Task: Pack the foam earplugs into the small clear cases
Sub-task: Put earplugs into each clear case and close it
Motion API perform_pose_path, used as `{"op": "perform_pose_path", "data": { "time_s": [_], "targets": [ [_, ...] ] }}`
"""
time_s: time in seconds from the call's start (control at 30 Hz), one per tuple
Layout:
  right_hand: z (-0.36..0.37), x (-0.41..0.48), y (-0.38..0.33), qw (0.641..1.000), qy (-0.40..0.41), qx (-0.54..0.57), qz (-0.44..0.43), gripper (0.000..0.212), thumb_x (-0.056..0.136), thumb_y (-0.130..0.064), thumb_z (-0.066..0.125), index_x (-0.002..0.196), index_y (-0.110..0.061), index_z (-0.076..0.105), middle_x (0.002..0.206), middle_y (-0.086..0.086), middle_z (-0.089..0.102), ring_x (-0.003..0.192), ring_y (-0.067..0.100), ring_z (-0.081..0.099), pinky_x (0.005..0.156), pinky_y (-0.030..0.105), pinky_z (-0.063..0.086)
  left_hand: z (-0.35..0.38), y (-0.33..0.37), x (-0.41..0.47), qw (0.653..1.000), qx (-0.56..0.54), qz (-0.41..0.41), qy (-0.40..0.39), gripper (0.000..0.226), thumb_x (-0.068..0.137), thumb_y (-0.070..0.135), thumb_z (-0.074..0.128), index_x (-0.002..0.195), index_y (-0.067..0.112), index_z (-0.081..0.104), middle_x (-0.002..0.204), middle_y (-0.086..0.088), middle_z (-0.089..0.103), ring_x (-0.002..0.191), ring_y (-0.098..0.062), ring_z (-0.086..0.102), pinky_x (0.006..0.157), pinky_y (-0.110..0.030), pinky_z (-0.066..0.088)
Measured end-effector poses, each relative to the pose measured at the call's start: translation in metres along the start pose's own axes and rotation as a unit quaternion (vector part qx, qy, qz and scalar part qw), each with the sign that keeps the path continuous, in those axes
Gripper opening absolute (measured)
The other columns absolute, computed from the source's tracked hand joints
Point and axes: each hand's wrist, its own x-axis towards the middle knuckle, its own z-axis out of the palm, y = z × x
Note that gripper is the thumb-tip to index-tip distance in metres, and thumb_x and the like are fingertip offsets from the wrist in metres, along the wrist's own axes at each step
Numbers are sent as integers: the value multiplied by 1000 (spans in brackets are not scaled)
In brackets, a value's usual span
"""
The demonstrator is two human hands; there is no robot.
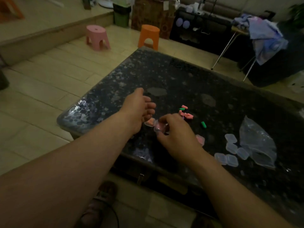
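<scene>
I see empty clear cases [230, 150] clustered on bench [164, 71] beside plastic bag [256, 145]. Right hand [177, 137]: fingers curled, pinching pink-filled case [158, 127]. Left hand [138, 109] just beside it, fingers loosely spread, holding nothing. Loose earplugs [185, 112] piled just beyond; green earplug [203, 124] lies apart. Pink stool [97, 37] and orange stool [148, 37] on floor behind.

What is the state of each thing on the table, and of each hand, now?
left hand: open, holds nothing.
right hand: pinches the held case.
held case: pink earplugs inside; lid unclear.
filled case: pink earplugs inside, beside right hand.
empty clear cases: unfilled, clustered.
loose earplugs: unpacked, scattered.
plastic bag: lying crumpled.
</scene>
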Motion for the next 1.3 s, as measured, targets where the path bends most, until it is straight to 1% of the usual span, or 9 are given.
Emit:
{"op": "perform_pose_path", "data": {
  "time_s": [0.3, 0.5, 0.6, 0.7, 0.77, 0.87, 0.97, 1.1, 1.3],
  "targets": [
    [23, 3, -23, 993, 3, -78, -84, 12, 102, -42, 63, 110, -33, 62, 108, -7, 58, 96, 14, 57, 88, 44, 53, -7, 3, 3, 1000, -16, 3, 3, 51, 113, 46, 37, 116, 6, 69, 92, -10, 72, 70, -20, 62, 63, -32, 50],
    [24, 1, -17, 990, 0, -113, -85, 24, 100, -48, 65, 116, -31, 61, 112, -6, 57, 99, 15, 55, 89, 41, 50, 3, -2, 1, 1000, -2, -6, -5, 49, 112, 45, 38, 113, 6, 68, 91, -10, 73, 73, -21, 63, 60, -30, 49],
    [7, 1, -8, 996, 7, -83, -44, 31, 98, -56, 59, 117, -32, 64, 113, -9, 57, 102, 12, 57, 89, 40, 52, 13, -2, -1, 1000, -7, -3, -15, 46, 112, 43, 39, 108, 7, 67, 84, -8, 70, 66, -19, 60, 57, -29, 46],
    [-18, -1, 16, 996, 41, -82, 23, 30, 101, -46, 66, 126, -29, 67, 120, -7, 62, 110, 14, 61, 94, 39, 53, 27, -5, -5, 999, -4, -7, -34, 40, 112, 42, 40, 103, 10, 64, 78, -6, 67, 60, -18, 56, 57, -29, 43],
    [-35, -6, 41, 991, 74, -82, 81, 29, 100, -39, 70, 126, -28, 68, 117, -6, 62, 108, 16, 63, 89, 36, 51, 40, -11, -9, 998, 10, -9, -59, 42, 112, 41, 40, 104, 11, 67, 80, -6, 68, 61, -17, 55, 57, -28, 42],
    [-56, -12, 76, 970, 100, -111, 190, 32, 102, -36, 68, 133, -25, 67, 126, -1, 64, 109, 16, 65, 89, 36, 54, 56, -20, -14, 993, 35, -20, -115, 45, 112, 37, 35, 109, 13, 72, 86, -6, 73, 65, -15, 58, 57, -26, 44],
    [-75, -19, 108, 939, 88, -173, 283, 41, 106, -34, 64, 144, -20, 61, 138, 8, 65, 119, 26, 67, 91, 40, 54, 73, -30, -17, 986, 42, -47, -152, 34, 107, 24, 44, 119, 12, 73, 80, -4, 78, 63, -14, 59, 55, -23, 47],
    [-86, -23, 133, 915, 55, -224, 332, 38, 107, -33, 59, 143, -21, 61, 126, 10, 71, 112, 28, 68, 84, 39, 54, 85, -37, -19, 985, 63, -51, -153, 34, 103, 22, 51, 127, 10, 72, 93, -6, 78, 65, -15, 61, 61, -26, 49],
    [-84, -23, 145, 917, 37, -200, 343, 22, 107, -30, 55, 125, -23, 67, 105, 3, 70, 94, 22, 68, 85, 44, 60, 92, -42, -15, 984, 77, -48, -154, 35, 103, 25, 54, 127, 7, 73, 96, -7, 76, 65, -13, 61, 63, -25, 49]
  ]
}}
